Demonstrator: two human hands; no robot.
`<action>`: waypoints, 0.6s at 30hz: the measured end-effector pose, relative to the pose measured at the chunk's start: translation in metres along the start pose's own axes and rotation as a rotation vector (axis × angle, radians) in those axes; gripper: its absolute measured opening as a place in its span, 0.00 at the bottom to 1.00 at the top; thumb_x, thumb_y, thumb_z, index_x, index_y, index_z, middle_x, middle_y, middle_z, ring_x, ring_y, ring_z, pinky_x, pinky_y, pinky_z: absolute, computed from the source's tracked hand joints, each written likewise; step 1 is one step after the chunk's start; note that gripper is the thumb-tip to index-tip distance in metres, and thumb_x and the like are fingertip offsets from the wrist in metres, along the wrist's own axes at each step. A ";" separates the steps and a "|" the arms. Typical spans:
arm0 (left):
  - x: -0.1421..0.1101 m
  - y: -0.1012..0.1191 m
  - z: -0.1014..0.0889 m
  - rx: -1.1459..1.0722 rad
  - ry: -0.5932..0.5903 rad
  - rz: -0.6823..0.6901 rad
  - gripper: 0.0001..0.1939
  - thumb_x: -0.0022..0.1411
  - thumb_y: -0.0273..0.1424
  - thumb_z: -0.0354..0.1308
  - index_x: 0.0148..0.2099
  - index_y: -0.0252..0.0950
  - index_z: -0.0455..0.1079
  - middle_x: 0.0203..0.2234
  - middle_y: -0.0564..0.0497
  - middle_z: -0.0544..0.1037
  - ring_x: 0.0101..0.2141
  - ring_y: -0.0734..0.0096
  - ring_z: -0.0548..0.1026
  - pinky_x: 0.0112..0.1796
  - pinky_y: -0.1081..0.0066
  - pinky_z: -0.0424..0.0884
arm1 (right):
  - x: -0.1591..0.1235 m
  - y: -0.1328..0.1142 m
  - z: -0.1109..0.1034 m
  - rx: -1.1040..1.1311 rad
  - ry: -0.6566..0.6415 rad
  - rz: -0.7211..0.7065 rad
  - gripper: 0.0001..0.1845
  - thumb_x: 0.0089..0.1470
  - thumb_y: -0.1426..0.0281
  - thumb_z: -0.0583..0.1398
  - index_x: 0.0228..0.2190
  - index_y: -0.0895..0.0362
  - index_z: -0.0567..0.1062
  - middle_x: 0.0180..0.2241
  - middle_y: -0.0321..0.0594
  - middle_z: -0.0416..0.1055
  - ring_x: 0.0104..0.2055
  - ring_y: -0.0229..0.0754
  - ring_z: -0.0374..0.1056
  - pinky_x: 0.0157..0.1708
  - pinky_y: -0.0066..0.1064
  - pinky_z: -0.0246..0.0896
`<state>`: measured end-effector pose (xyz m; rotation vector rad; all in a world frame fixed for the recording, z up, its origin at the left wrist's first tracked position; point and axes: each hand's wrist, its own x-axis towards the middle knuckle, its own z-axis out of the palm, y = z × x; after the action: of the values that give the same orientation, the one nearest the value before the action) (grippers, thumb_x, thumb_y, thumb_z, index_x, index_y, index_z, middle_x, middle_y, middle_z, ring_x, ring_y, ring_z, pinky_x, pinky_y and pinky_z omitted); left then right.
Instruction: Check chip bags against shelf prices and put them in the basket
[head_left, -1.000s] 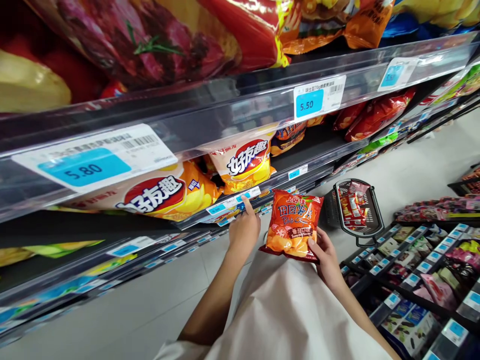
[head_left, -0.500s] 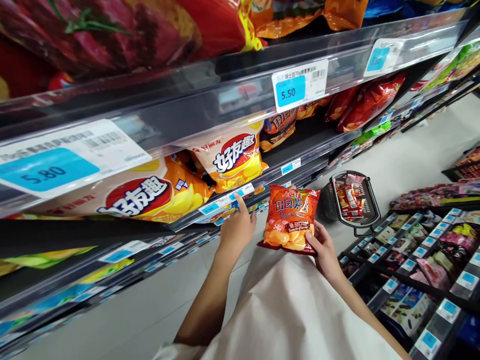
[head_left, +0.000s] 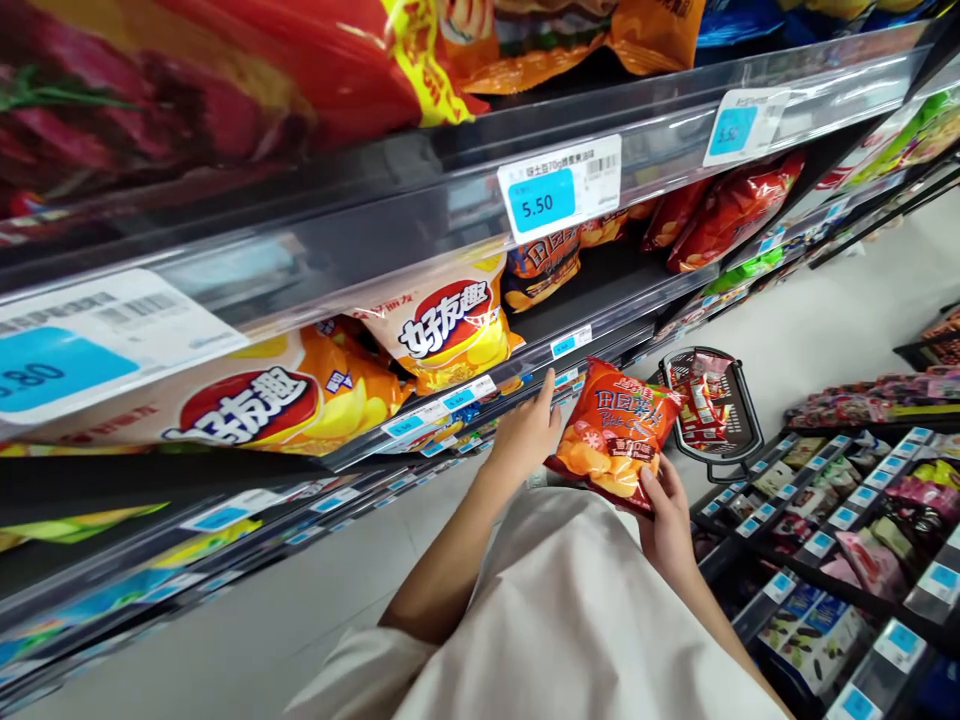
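A red-orange foil bag of tomato-flavour potato chips (head_left: 615,435) is gripped by the right hand (head_left: 667,525). Just left of it, the left hand (head_left: 525,435) is held open, near a clear plastic shelf rail (head_left: 607,345). Beyond the right hand, a black wire shopping basket (head_left: 739,400) is seen on the floor.

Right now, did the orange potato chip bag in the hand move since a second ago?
Yes. The orange potato chip bag has moved right in the view, toward the black shopping basket, and its corner now overlaps the basket's edge.
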<state>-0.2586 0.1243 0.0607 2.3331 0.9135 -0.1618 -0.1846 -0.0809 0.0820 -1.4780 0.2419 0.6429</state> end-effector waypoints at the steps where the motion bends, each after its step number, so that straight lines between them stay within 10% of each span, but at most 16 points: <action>1: 0.006 0.006 0.000 0.006 0.008 0.008 0.33 0.73 0.34 0.45 0.76 0.34 0.42 0.44 0.40 0.82 0.42 0.53 0.81 0.40 0.63 0.71 | 0.003 -0.003 -0.003 0.011 0.023 -0.010 0.35 0.38 0.58 0.77 0.48 0.51 0.75 0.48 0.40 0.76 0.46 0.52 0.75 0.41 0.42 0.77; 18: 0.067 0.083 0.025 -0.323 0.147 -0.279 0.36 0.71 0.36 0.50 0.75 0.32 0.45 0.43 0.42 0.81 0.43 0.59 0.78 0.45 0.65 0.71 | 0.107 -0.080 -0.072 -0.008 -0.263 0.089 0.32 0.40 0.58 0.76 0.47 0.50 0.76 0.48 0.41 0.77 0.50 0.56 0.74 0.47 0.46 0.74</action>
<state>-0.1520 0.1010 0.0611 1.9333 1.2377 0.0434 -0.0381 -0.1213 0.0855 -1.3790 0.1020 0.9021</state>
